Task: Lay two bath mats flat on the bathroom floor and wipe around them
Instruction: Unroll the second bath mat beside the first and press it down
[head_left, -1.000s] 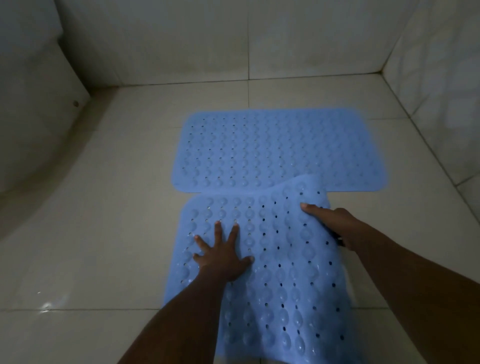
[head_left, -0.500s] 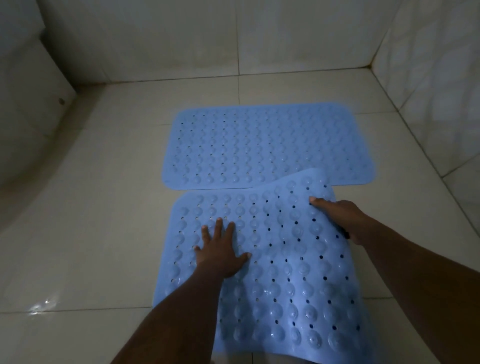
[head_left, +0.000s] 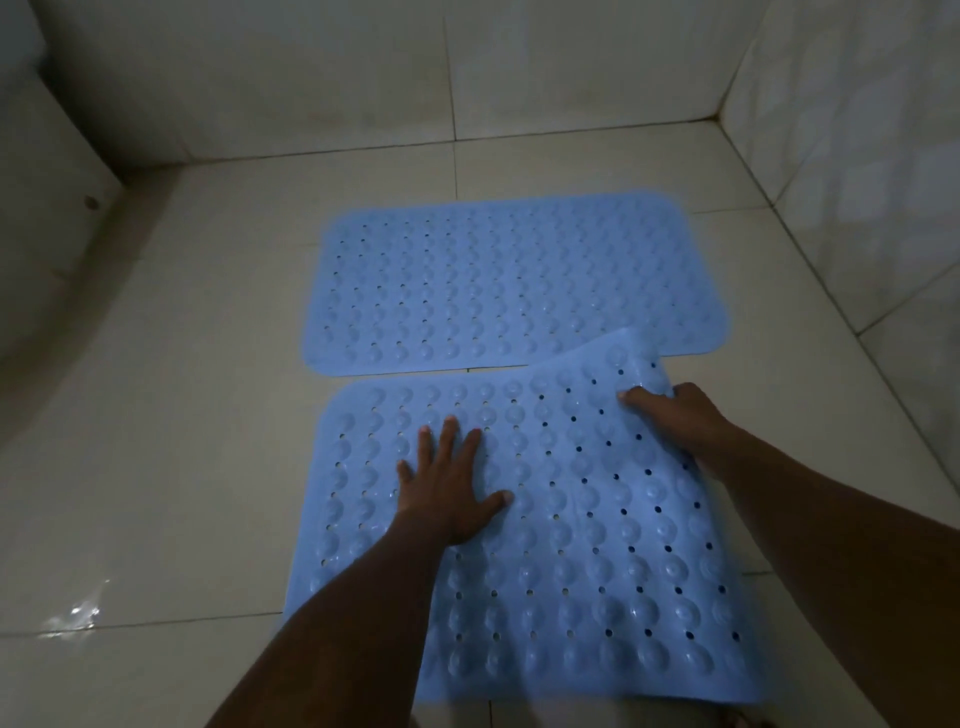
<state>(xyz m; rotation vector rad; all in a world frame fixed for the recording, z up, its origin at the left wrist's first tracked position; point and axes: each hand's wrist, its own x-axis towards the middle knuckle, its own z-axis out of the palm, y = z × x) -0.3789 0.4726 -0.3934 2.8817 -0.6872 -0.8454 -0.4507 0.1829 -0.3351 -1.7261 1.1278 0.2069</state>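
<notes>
Two light-blue rubber bath mats with bumps and small holes lie on the tiled floor. The far mat (head_left: 514, 280) lies flat. The near mat (head_left: 571, 561) is flat on its left side, while its far right corner is raised and overlaps the far mat's near edge. My left hand (head_left: 447, 488) presses palm-down with spread fingers on the near mat's left half. My right hand (head_left: 670, 421) grips the raised right edge of the near mat, thumb on top.
Pale floor tiles (head_left: 171, 467) surround the mats, with a wet glint (head_left: 78, 613) at the near left. Tiled walls close in at the back (head_left: 363, 73) and right (head_left: 857, 156). A curved white fixture (head_left: 47, 218) stands at the left.
The near mat's raised right corner has come lower and slid a little left under my right hand. My left hand stays pressed on the mat.
</notes>
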